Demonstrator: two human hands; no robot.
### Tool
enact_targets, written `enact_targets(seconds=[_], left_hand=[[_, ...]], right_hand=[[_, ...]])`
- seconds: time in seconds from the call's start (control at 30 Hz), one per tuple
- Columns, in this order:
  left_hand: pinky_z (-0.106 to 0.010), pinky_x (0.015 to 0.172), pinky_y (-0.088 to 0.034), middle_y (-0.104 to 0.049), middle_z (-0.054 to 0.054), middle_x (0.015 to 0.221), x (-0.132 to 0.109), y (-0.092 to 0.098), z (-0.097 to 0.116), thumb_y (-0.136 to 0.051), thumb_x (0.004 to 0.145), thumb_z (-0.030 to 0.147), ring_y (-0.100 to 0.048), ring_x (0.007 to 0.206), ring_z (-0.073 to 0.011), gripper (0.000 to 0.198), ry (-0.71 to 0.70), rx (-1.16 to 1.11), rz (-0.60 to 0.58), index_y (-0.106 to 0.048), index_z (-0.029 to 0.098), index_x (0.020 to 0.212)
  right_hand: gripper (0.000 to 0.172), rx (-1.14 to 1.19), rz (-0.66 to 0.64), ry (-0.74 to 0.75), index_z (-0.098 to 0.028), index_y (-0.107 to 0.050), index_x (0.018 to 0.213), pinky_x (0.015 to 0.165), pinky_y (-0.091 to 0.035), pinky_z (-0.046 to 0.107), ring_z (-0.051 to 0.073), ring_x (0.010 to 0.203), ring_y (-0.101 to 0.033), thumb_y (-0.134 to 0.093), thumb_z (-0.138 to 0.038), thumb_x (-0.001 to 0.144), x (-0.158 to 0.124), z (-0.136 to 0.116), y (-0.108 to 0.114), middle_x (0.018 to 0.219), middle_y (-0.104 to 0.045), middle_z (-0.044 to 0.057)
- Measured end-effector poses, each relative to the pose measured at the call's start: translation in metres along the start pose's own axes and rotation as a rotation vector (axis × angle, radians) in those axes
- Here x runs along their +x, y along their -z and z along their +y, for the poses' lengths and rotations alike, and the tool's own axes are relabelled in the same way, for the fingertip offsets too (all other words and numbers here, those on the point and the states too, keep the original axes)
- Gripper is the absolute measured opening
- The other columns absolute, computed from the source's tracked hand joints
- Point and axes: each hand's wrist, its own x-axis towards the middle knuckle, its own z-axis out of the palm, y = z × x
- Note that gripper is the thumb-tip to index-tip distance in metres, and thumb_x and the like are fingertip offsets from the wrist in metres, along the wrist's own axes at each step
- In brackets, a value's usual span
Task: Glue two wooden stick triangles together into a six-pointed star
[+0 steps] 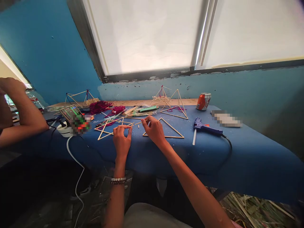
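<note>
Over the front of the blue table, my left hand (121,139) pinches a thin wooden stick (136,123) between thumb and fingers. The fingertips of my right hand (154,129) are closed on the stick's other end. Just below it, a short stick piece (138,126) lies on the table. A flat stick triangle (174,129) rests partly behind my right hand. Beside my left hand is another stick frame (99,134), partly hidden by that hand. The stick is small, so its exact ends are hard to make out.
To the right lie a blue glue gun (206,128) and a soda can (203,101). Stick pyramids (177,104), dark red yarn (101,107) and a green-handled cutter (148,109) are further back. A phone (71,113) stands by a power strip (63,129); another person's arm (28,117) rests left.
</note>
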Motion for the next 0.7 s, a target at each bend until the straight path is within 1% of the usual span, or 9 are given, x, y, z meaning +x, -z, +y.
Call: enact_targets(seconds=[0.2,0.4,0.47,0.6,0.7], left_hand=[[-0.042,0.097,-0.046,-0.070,-0.008,0.100,0.0006,-0.0001,0.0008,-0.060,0.098,0.035,-0.056,0.104,-0.0287,0.016,-0.005,-0.004,0.001,-0.069,0.021,0.097],[-0.043,0.099,-0.045,-0.070,-0.007,0.104,0.0007,-0.0004,0.0013,-0.061,0.097,0.034,-0.056,0.107,-0.0292,0.016,0.005,0.004,-0.025,-0.073,0.023,0.101],[-0.043,0.100,-0.046,-0.070,-0.007,0.105,0.0005,-0.0004,0.0010,-0.063,0.095,0.033,-0.056,0.108,-0.0295,0.016,0.013,0.009,-0.035,-0.073,0.023,0.102],[-0.043,0.099,-0.047,-0.070,-0.008,0.104,0.0003,0.0004,0.0019,-0.065,0.094,0.032,-0.056,0.107,-0.0296,0.015,0.017,0.014,-0.042,-0.075,0.023,0.100],[-0.043,0.097,-0.048,-0.070,-0.008,0.104,0.0005,0.0006,0.0026,-0.065,0.094,0.033,-0.056,0.107,-0.0299,0.016,0.021,0.015,-0.037,-0.075,0.023,0.100]], right_hand=[[0.027,0.005,0.018,-0.017,-0.022,-0.061,0.081,0.064,-0.037,0.026,0.015,0.063,-0.061,-0.057,-0.040,0.101,0.0005,0.0017,0.0000,0.072,-0.068,0.000],[0.037,-0.019,0.045,-0.019,-0.022,-0.058,0.072,0.062,-0.036,0.028,0.016,0.061,-0.060,-0.056,-0.045,0.101,0.0003,0.0023,0.0002,0.068,-0.066,0.001],[0.035,0.000,0.072,-0.004,-0.022,-0.060,0.073,0.063,-0.037,0.028,0.016,0.061,-0.059,-0.056,-0.043,0.101,0.0004,0.0010,0.0016,0.071,-0.068,0.001],[0.021,0.086,0.151,0.016,-0.021,-0.066,0.087,0.067,-0.043,0.028,0.015,0.061,-0.057,-0.058,-0.036,0.098,0.0002,-0.0029,0.0059,0.083,-0.072,0.003],[0.014,0.117,0.174,0.007,-0.021,-0.070,0.094,0.070,-0.047,0.029,0.015,0.060,-0.058,-0.059,-0.029,0.095,0.0001,-0.0042,0.0071,0.087,-0.075,0.003]])
